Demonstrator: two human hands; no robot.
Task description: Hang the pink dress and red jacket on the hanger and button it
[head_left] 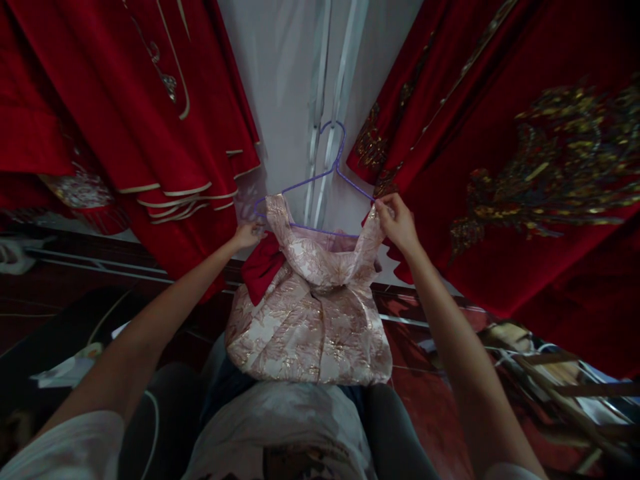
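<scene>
A pale pink dress (320,267) with gold brocade hangs in front of me, its skirt spread toward my lap. Its wide straps sit on a purple hanger (307,180), whose hook is at a metal rail. My right hand (399,223) pinches the dress's right strap, close to that end of the hanger. On the other side, my left hand (249,235) has curled fingers just below the hanger's left end; what they grip, if anything, is hard to see. A piece of red cloth (263,268) lies beside that hand, against the dress's left side.
Red garments with gold trim (195,140) hang at left, and a red garment with gold embroidery (550,167) hangs at right. Metal uprights (333,73) run up the pale wall between them. A wooden frame with things on it (555,373) stands low at right.
</scene>
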